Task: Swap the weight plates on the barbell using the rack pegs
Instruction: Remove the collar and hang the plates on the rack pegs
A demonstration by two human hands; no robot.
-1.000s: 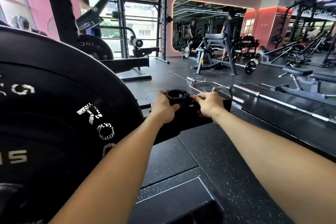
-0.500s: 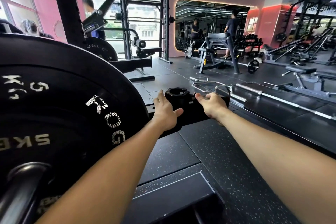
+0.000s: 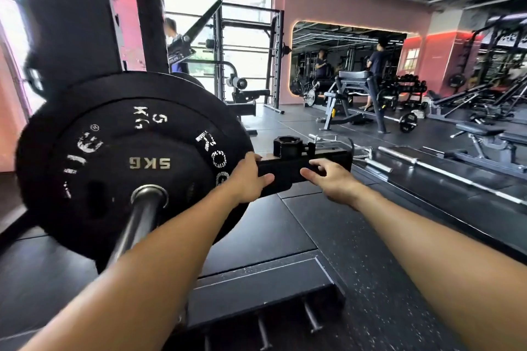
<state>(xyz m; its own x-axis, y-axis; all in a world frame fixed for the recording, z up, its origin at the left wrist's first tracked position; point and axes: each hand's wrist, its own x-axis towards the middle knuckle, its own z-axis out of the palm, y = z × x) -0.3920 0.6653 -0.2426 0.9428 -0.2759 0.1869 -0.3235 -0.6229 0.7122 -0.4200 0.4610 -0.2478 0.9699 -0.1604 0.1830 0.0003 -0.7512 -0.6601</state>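
Observation:
A black 5 kg weight plate sits on the barbell, whose steel sleeve points toward me at the left. A black barbell collar lies on top of the black rack beam just right of the plate. My left hand rests against the beam's near end beside the plate's right rim, thumb spread. My right hand hovers in front of the beam with relaxed, spread fingers and holds nothing.
The black rack upright rises behind the plate. Short metal pegs stick out of a black base below my arms. Loose bars lie on the floor at right, with benches and other machines beyond. People stand far back.
Both hands have come off the collar, which now lies on the beam. My view has shifted back and left, bringing the whole plate and the sleeve end into sight.

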